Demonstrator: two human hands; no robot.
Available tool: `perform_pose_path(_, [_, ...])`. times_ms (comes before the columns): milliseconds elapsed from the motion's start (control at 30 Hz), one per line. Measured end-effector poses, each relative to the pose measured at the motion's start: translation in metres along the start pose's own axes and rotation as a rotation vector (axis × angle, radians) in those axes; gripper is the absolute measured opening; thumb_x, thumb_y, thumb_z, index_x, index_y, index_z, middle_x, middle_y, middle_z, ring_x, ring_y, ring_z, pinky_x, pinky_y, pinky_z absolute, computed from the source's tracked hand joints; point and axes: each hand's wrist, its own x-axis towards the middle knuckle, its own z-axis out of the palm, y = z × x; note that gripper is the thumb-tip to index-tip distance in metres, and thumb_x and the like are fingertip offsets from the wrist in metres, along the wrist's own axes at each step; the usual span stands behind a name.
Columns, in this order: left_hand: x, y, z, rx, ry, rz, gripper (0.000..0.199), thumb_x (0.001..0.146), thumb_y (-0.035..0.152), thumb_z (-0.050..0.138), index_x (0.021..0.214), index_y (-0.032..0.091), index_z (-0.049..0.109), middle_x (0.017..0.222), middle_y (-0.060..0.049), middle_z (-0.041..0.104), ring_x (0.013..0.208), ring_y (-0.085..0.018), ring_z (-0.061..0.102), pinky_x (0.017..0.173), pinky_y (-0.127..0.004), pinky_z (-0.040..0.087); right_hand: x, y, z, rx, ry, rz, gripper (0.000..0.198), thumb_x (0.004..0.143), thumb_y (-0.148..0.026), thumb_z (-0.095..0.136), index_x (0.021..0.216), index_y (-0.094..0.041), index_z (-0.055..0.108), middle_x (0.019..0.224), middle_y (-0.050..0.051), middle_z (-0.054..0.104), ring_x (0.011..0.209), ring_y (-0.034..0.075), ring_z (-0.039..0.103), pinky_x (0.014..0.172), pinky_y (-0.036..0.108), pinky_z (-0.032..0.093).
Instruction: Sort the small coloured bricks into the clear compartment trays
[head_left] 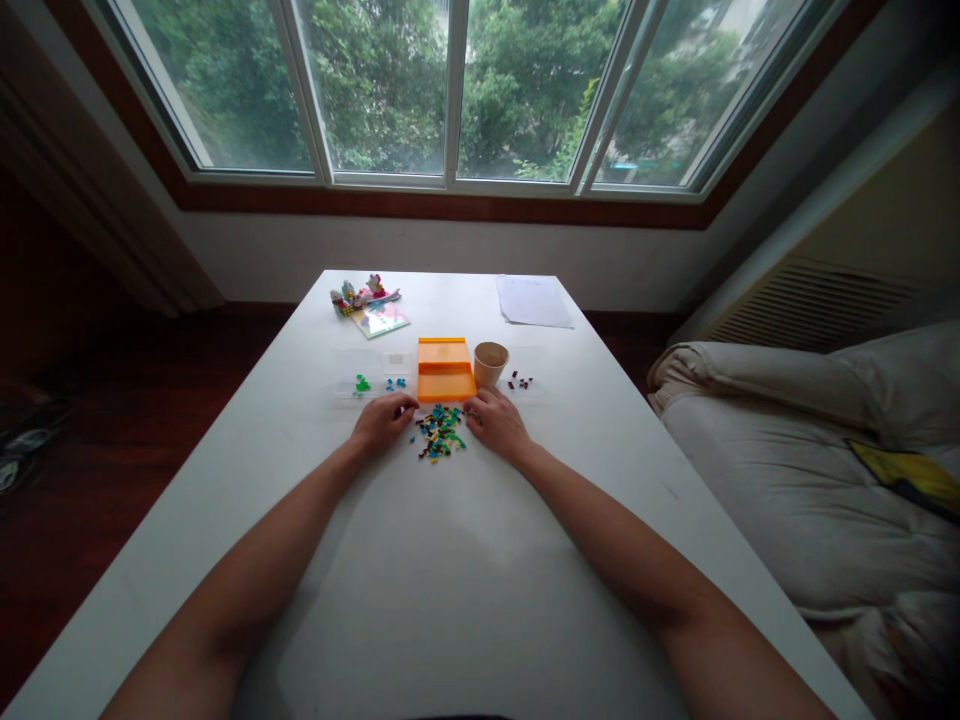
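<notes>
A loose pile of small coloured pieces (441, 432), green, blue, yellow and dark brown, lies on the white table between my hands. My left hand (384, 422) rests at the pile's left edge, thumb and fingers drawn together. On the other side, my right hand (498, 424) has its fingers curled at the pile's upper right, near the orange tray (446, 367). Anything between the fingertips of either hand is too small to make out. Behind my right hand stands a brown paper cup (490, 364).
Left of the tray, a clear plastic box (345, 362) holds green pieces (362, 384) and blue pieces (396, 384). Dark brown pieces (520, 381) sit right of the cup. Farther back are small figurines (365, 294), a card (382, 319) and paper sheets (534, 301). A sofa (765, 450) flanks the table.
</notes>
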Motion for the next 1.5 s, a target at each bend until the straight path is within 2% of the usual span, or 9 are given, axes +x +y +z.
perform_pose_path(100, [0.0, 0.0, 0.0, 0.005, 0.007, 0.006, 0.021, 0.089, 0.027, 0.055, 0.099, 0.023, 0.074, 0.089, -0.003, 0.072, 0.069, -0.016, 0.059, 0.07, -0.028, 0.046, 0.0, 0.0, 0.0, 0.0, 0.003, 0.018, 0.011, 0.087, -0.016, 0.063, 0.095, -0.023, 0.068, 0.098, 0.008, 0.064, 0.101, 0.024, 0.056, 0.087, 0.034, 0.045])
perform_pose_path(300, [0.0, 0.001, -0.001, -0.001, -0.002, 0.009, 0.021, 0.089, 0.026, 0.055, 0.099, 0.023, 0.074, 0.09, -0.003, 0.072, 0.069, -0.015, 0.059, 0.07, -0.028, 0.046, 0.0, -0.002, 0.002, -0.016, 0.025, 0.033, 0.008, 0.093, -0.028, 0.062, 0.093, -0.022, 0.068, 0.096, 0.008, 0.064, 0.101, 0.024, 0.056, 0.086, 0.034, 0.045])
perform_pose_path(833, [0.001, 0.003, 0.0, 0.012, -0.014, 0.02, 0.022, 0.09, 0.026, 0.054, 0.099, 0.024, 0.074, 0.092, -0.003, 0.071, 0.07, -0.016, 0.06, 0.071, -0.029, 0.046, 0.0, 0.0, 0.009, 0.025, 0.031, 0.032, 0.005, 0.092, -0.027, 0.066, 0.091, -0.022, 0.068, 0.097, 0.007, 0.064, 0.101, 0.022, 0.057, 0.086, 0.031, 0.045])
perform_pose_path(1033, [0.001, 0.003, 0.0, 0.019, -0.013, 0.027, 0.021, 0.09, 0.027, 0.054, 0.098, 0.024, 0.073, 0.092, -0.003, 0.071, 0.07, -0.016, 0.059, 0.071, -0.029, 0.045, 0.001, -0.002, 0.005, 0.043, 0.07, 0.04, 0.008, 0.092, -0.026, 0.063, 0.086, -0.022, 0.066, 0.091, 0.006, 0.064, 0.092, 0.021, 0.057, 0.083, 0.031, 0.044])
perform_pose_path(1233, [-0.001, 0.003, -0.001, -0.014, -0.019, 0.037, 0.021, 0.091, 0.028, 0.054, 0.099, 0.023, 0.073, 0.089, -0.003, 0.069, 0.068, -0.015, 0.057, 0.067, -0.027, 0.044, 0.0, 0.013, -0.005, 0.08, 0.166, 0.127, 0.005, 0.09, -0.021, 0.061, 0.086, -0.021, 0.063, 0.084, 0.005, 0.064, 0.085, 0.021, 0.055, 0.076, 0.031, 0.041])
perform_pose_path(1500, [-0.001, 0.003, 0.0, -0.012, -0.048, 0.04, 0.021, 0.091, 0.026, 0.053, 0.1, 0.022, 0.072, 0.091, -0.002, 0.067, 0.07, -0.014, 0.056, 0.069, -0.027, 0.044, 0.003, 0.041, -0.008, 0.006, 0.27, 0.274, 0.007, 0.088, -0.021, 0.06, 0.081, -0.021, 0.061, 0.078, 0.003, 0.062, 0.078, 0.02, 0.053, 0.07, 0.031, 0.036])
